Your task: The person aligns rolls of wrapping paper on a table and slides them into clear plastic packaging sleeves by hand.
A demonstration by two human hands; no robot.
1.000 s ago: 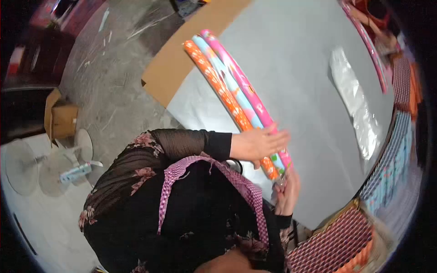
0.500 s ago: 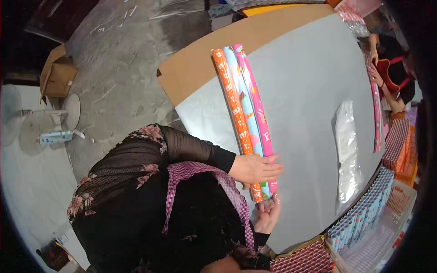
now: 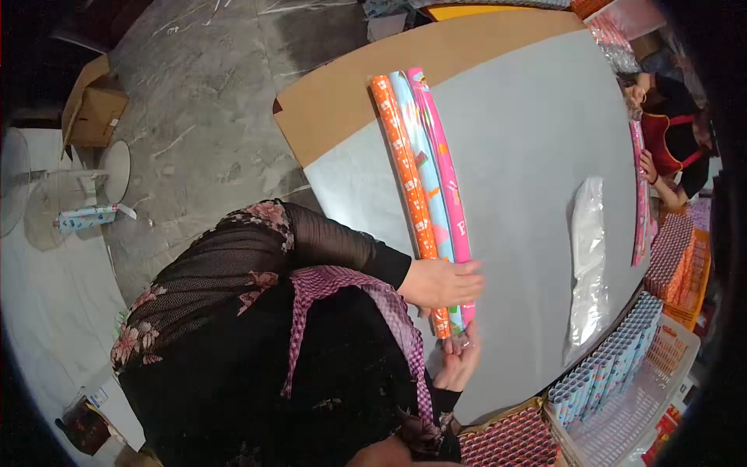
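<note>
Three rolls of printed wrapping paper lie side by side in clear plastic: an orange roll [image 3: 403,159], a light blue roll [image 3: 425,173] and a pink roll [image 3: 443,163]. Across their near part rests my left hand [image 3: 442,282], palm down, fingers stretched out and touching the rolls. My right hand [image 3: 459,359] is at the near end of the rolls, its fingers closed on the gathered end of the clear plastic sleeve [image 3: 457,342]. Part of the rolls' near end is hidden under my left hand.
The rolls lie on a grey-topped table [image 3: 521,140] with a brown cardboard strip. A stack of clear plastic sleeves [image 3: 589,268] lies to the right. Beyond, a co-worker's hands [image 3: 647,165] handle another pink roll [image 3: 640,202]. Crates [image 3: 661,381] of rolls line the table edge.
The whole view has shifted slightly. My hands stay at the near end of the rolls. The co-worker's hands have moved apart along their pink roll.
</note>
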